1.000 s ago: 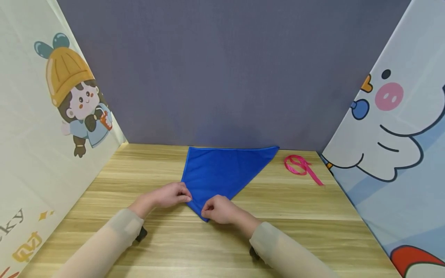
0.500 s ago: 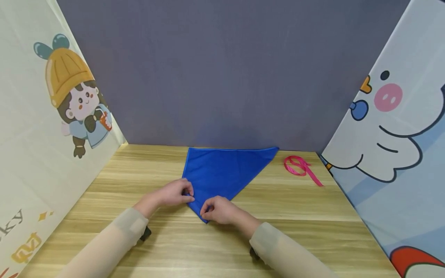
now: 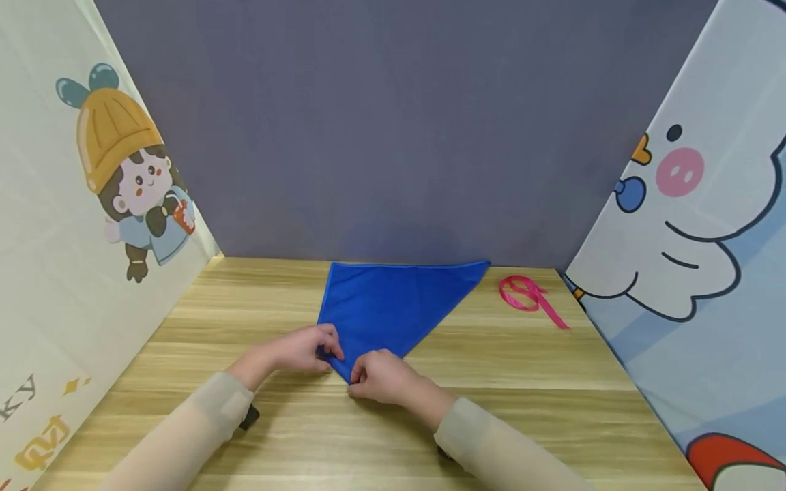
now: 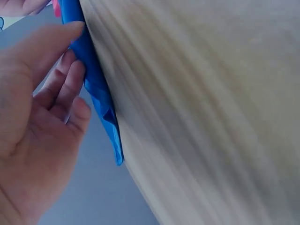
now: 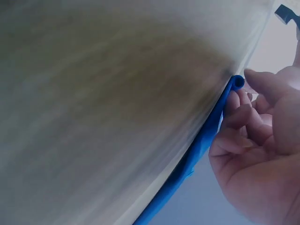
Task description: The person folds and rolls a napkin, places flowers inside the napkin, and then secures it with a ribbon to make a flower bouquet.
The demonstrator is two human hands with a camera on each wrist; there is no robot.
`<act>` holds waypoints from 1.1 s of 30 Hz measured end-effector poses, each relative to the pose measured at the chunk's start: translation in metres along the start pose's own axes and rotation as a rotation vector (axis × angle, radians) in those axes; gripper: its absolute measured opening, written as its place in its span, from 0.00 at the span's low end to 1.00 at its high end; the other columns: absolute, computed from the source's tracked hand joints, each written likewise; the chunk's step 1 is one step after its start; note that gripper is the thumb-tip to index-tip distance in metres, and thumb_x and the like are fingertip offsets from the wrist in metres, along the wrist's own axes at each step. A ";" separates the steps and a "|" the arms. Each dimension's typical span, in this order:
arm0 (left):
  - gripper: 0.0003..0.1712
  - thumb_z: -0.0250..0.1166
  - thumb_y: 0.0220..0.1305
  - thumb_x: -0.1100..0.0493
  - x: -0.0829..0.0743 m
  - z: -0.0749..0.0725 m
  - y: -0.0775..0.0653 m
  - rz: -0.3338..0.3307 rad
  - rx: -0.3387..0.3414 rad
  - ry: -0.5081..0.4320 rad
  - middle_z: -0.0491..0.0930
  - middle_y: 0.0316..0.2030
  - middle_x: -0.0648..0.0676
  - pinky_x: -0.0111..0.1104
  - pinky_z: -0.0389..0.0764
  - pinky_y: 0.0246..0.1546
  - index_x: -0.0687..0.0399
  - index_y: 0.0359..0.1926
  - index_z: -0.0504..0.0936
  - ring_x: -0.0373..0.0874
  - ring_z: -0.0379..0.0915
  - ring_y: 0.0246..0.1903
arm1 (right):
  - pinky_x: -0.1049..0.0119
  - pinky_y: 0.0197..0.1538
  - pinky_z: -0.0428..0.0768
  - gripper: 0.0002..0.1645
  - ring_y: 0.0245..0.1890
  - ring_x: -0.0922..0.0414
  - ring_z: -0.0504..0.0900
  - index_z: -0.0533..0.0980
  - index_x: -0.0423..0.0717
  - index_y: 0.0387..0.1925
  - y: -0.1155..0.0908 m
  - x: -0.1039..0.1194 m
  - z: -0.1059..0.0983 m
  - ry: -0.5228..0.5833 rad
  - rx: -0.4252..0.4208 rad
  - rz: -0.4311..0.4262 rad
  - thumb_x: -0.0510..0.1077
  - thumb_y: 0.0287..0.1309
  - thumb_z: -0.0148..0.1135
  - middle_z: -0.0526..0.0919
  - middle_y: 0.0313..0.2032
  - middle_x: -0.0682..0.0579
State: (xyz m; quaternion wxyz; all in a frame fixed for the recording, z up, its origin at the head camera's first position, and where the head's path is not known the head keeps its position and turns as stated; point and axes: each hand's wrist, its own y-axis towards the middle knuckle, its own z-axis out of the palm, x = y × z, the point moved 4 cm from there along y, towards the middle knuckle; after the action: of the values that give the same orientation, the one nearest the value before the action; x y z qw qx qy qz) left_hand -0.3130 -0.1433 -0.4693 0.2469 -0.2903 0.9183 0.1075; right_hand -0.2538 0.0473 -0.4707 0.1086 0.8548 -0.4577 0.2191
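Observation:
A blue cloth (image 3: 393, 300) lies flat near the back of the wooden table, its near-left edge turned into a narrow roll. Along that edge my left hand (image 3: 305, 348) holds the roll between thumb and curled fingers. My right hand (image 3: 382, 376) grips the near corner. In the right wrist view the coiled end of the rolled cloth (image 5: 238, 82) shows between thumb and fingertips. The left wrist view has the thumb on the rolled edge of the cloth (image 4: 96, 79), fingers bent against it; a loose fold trails beyond them.
A loosely looped pink ribbon (image 3: 525, 293) lies at the back right of the wooden table (image 3: 307, 436). A grey panel (image 3: 381, 129) stands behind the table, with printed cartoon panels on both sides.
The left hand shifts slightly right, then back left and lower along the edge. The right hand's grip moves a little left, and the pointed near corner no longer shows beyond the fingers.

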 end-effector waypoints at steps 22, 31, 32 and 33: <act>0.12 0.76 0.67 0.67 0.001 -0.005 -0.002 0.040 -0.031 0.063 0.90 0.46 0.45 0.56 0.76 0.71 0.51 0.49 0.95 0.43 0.82 0.52 | 0.75 0.39 0.79 0.06 0.29 0.71 0.79 0.90 0.54 0.34 0.001 0.001 -0.003 -0.009 0.010 0.004 0.48 0.61 0.83 0.88 0.27 0.64; 0.07 0.76 0.71 0.58 0.003 -0.008 -0.002 -0.039 -0.049 0.096 0.91 0.45 0.38 0.43 0.61 0.56 0.42 0.47 0.94 0.41 0.70 0.52 | 0.76 0.40 0.80 0.03 0.30 0.71 0.79 0.91 0.53 0.34 0.001 -0.001 -0.005 -0.003 0.021 0.024 0.45 0.64 0.78 0.90 0.30 0.63; 0.07 0.76 0.71 0.58 0.002 -0.008 -0.001 -0.045 -0.045 0.095 0.91 0.44 0.38 0.43 0.60 0.55 0.42 0.46 0.94 0.41 0.69 0.51 | 0.75 0.40 0.80 0.03 0.30 0.71 0.79 0.91 0.53 0.34 0.001 -0.001 -0.005 0.003 0.025 0.027 0.45 0.65 0.78 0.90 0.30 0.63; 0.06 0.76 0.71 0.58 0.002 -0.008 -0.001 -0.050 -0.041 0.093 0.90 0.44 0.38 0.43 0.59 0.55 0.42 0.46 0.94 0.40 0.68 0.51 | 0.75 0.40 0.80 0.03 0.30 0.70 0.79 0.91 0.52 0.34 0.000 -0.001 -0.006 0.011 0.030 0.030 0.44 0.65 0.77 0.90 0.30 0.63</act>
State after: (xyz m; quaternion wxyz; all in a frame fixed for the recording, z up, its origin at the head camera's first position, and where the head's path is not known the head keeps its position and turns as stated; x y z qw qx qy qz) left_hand -0.3170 -0.1474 -0.4634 0.2005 -0.3227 0.9189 0.1064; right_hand -0.2559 0.0504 -0.4660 0.0951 0.8482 -0.4665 0.2321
